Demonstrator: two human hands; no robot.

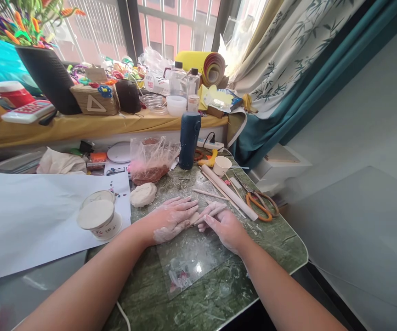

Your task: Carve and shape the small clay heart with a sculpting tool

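My left hand [174, 219] lies flat on the tabletop, fingers stretched out and dusted with white powder. Its fingertips touch a small flattened piece of pale dough or clay [194, 219]. Beside it, on the right, my right hand [223, 226] has its fingers curled and thumb pressed in. Something slim and pale seems to be in that grip, but I cannot tell it from the powdered fingers. Under and in front of both hands lies a clear plastic sheet [193, 266] with white smears. A larger pale lump of dough or clay [144, 195] rests beyond my left hand.
To the right lie a pale rolling rod [231, 193], thin sticks [210, 194] and orange-handled scissors [258, 207]. A dark blue bottle [189, 142], paper cup [222, 165] and bag of reddish-brown material [152, 168] stand behind. Lidded paper tubs [97, 214] sit on white paper [47, 211].
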